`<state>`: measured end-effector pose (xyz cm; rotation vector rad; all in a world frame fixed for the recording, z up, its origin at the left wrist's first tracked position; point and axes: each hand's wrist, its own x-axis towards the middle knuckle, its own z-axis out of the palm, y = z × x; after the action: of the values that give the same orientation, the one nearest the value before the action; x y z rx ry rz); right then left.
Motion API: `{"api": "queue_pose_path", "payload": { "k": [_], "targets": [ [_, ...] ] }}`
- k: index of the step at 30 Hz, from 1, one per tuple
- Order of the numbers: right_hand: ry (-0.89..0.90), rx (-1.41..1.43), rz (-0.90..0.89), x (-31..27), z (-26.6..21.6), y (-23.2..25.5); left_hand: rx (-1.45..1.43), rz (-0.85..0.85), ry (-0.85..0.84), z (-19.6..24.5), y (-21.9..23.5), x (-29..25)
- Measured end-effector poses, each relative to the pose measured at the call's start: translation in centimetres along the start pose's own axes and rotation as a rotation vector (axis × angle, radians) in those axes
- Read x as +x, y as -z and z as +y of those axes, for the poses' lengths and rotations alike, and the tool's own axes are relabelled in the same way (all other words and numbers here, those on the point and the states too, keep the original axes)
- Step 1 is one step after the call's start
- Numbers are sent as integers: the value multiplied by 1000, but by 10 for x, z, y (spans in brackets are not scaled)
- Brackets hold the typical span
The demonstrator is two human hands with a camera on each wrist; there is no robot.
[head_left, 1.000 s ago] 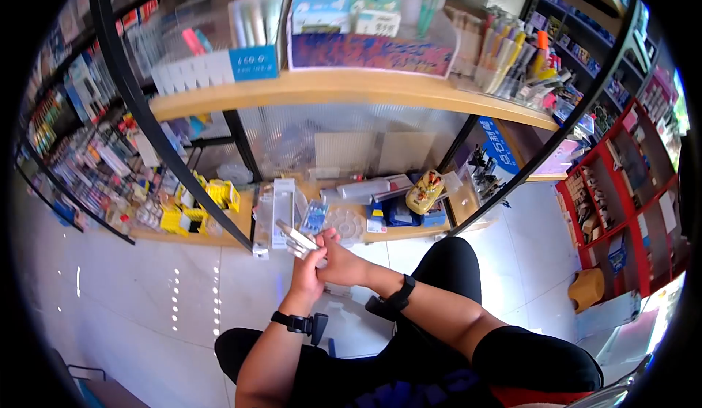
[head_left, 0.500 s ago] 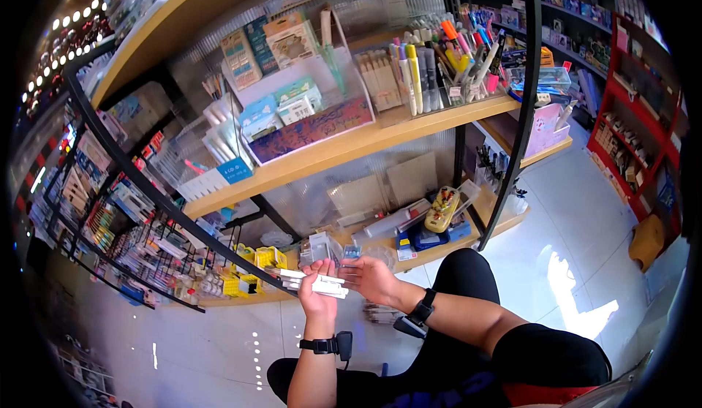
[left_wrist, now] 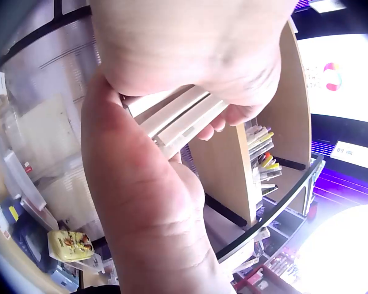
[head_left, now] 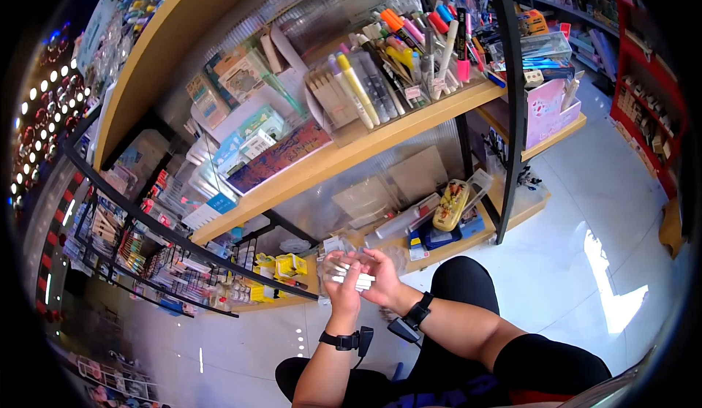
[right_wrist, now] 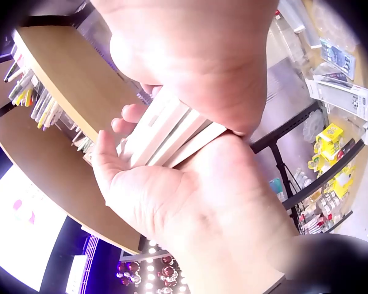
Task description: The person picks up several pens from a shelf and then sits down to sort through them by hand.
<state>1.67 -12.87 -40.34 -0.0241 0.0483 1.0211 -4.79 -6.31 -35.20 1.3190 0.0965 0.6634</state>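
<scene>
My left hand (head_left: 341,295) grips a small bundle of slim white flat-sided sticks (head_left: 360,281), with the thumb laid across them. In the right wrist view several of these sticks (right_wrist: 165,131) lie side by side between the two hands. My right hand (head_left: 387,282) is close against the bundle's right end, its palm facing the left hand and its fingers loosely extended. From the left wrist, the sticks (left_wrist: 187,116) show partly, their ends hidden by the palms. Both hands are in front of the lower shelf.
A wooden shelf edge (head_left: 344,163) crosses above the hands, bearing markers (head_left: 355,90) and boxed goods. Below, a yellow pencil case (head_left: 451,205) sits on the lower shelf. A black post (head_left: 512,115) rises at the right. Yellow baskets (head_left: 281,265) stand left of the hands.
The head view has turned and tilted. The right hand, drawn back from the sticks half a second ago, is now close against their end. The left hand keeps its hold on them.
</scene>
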Motion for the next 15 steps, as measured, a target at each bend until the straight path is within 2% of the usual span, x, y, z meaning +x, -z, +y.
{"api": "queue_pose_path", "payload": {
  "k": [4, 6, 8, 10, 12, 14, 15],
  "targets": [
    [38, -2, -17, 1, -5, -4, 49, -46, -21, -11, 4, 6],
    [48, 7, -36, 6, 1, -1, 45, -158, -37, -22, 15, 8],
    [153, -31, 80, 6, 8, 1, 66, -194, -47, -36, 29, 9],
    [178, -48, 131, -1, 8, 1, 185, -226, 71, -46, 37, 9],
    [232, -93, 119, -5, 6, 1, 142, -238, 111, -42, 27, 12],
    [222, -102, 157, 0, 2, 13, -93, -192, 253, -47, 22, 16],
    [291, -183, 215, 2, -1, 17, -171, -200, 285, -51, 21, 21]
  ]
}}
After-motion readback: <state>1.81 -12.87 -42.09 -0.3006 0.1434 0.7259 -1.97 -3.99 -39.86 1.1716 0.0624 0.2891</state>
